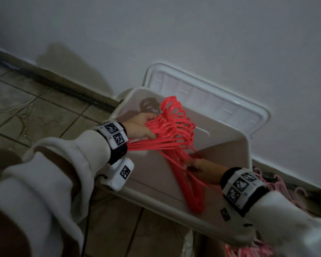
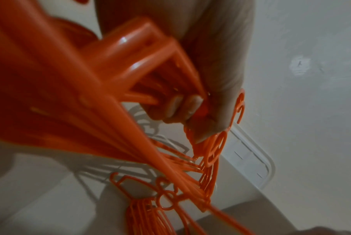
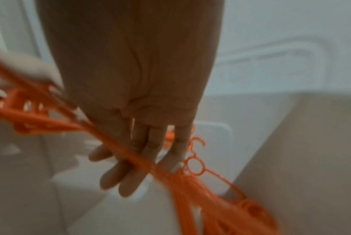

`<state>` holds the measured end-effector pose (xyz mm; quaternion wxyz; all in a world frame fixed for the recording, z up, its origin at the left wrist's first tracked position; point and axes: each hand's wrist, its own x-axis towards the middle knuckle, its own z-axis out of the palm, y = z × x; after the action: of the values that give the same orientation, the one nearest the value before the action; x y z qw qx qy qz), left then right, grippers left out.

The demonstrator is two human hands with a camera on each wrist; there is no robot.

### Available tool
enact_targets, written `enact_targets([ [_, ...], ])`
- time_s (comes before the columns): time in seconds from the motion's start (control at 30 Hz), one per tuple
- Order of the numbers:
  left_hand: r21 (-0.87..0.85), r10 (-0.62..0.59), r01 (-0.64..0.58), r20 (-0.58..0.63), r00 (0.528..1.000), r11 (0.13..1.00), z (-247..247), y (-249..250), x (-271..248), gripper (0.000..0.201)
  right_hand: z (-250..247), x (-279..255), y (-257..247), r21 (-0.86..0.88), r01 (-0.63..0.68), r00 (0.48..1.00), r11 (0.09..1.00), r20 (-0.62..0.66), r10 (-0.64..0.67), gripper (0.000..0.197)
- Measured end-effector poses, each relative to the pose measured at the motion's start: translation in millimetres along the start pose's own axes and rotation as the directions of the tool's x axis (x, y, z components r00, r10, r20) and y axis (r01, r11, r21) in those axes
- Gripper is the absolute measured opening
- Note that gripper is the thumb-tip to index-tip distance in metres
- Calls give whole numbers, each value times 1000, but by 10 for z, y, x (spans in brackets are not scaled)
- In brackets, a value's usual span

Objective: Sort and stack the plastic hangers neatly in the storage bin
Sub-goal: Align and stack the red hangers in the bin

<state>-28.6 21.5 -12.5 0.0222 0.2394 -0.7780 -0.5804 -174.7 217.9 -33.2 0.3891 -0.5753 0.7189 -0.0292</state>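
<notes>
Left wrist view first: the left hand (image 2: 192, 101) is curled tight round one end of a bunch of coral-red plastic hangers (image 2: 102, 120), fingertips (image 2: 190, 103) tucked under the bars, thumb pressing down near the neck rings. From the head camera, the right hand (image 1: 198, 166) meets the same bundle lower down at the crossing bars. The right wrist view shows those fingers (image 3: 130, 179) nearly straight, splayed under the bars and supporting them, not clamped.

The bundle hangs inside the white storage bin (image 1: 247, 151), hooks fanned toward the far left corner, the shoulder ends trailing toward the near rim. The lid (image 1: 248, 115) leans against the wall behind. Paler pink hangers (image 1: 278, 184) lie on the floor outside the bin's right side.

Handling, as I read it: light, stiff, glossy plastic that slides and fans out easily, and hooks that snag. Best held at the necks, where everything converges, with the second hand steadying the bottom bars.
</notes>
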Motion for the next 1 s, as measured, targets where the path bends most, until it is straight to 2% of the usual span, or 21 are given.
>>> enact_targets([
  [0.13, -23, 16, -17, -24, 1000, 1000, 78, 46, 25, 43, -103, -251, -76, 168, 27, 997, 985, 69, -39, 40],
  [0.23, -73, 29, -31, -30, 999, 997, 83, 75, 17, 42, -139, -304, -220, 296, -1, 991, 955, 132, -40, 25],
  [0.3, -122, 26, -32, -45, 999, 992, 66, 87, 9, 42, -154, -289, -286, 357, -31, 988, 933, 155, -27, 27],
  [0.4, -92, 45, -53, -85, 995, 994, 26, 91, 12, 45, -113, -241, -306, 342, -96, 984, 935, 176, 37, 25],
  [0.47, -73, 49, -57, -104, 993, 996, 13, 66, 14, 49, -72, -172, -246, 301, -154, 985, 941, 122, 123, 29],
  [0.53, -48, 40, -46, -125, 991, 998, 18, 18, 25, 52, -50, -93, -161, 207, -224, 974, 952, 14, 226, 27],
  [0.6, -15, 32, -34, -127, 991, 999, 32, 3, 33, 56, -65, -37, -66, 91, -323, 942, 942, -67, 329, 27],
  [0.77, 29, 19, -15, -123, 992, 999, 45, -6, 55, 60, -210, -105, 69, 25, -492, 853, 870, -182, 488, 31],
  [0.83, 10, 10, -9, -118, 993, 1000, 63, -27, 59, 59, -249, -194, 124, 158, -532, 807, 832, -204, 554, 22],
  [0.9, -36, 13, -17, -120, 993, 999, 80, -37, 55, 54, -276, -271, 189, 386, -513, 756, 767, -221, 617, 30],
  [0.97, -85, 24, -34, -115, 993, 996, 104, -18, 45, 48, -278, -327, 181, 653, -384, 734, 653, -214, 645, 31],
  [1.0, -108, 31, -42, -100, 995, 993, 121, -1, 36, 44, -268, -340, 119, 757, -307, 744, 576, -187, 642, 25],
])
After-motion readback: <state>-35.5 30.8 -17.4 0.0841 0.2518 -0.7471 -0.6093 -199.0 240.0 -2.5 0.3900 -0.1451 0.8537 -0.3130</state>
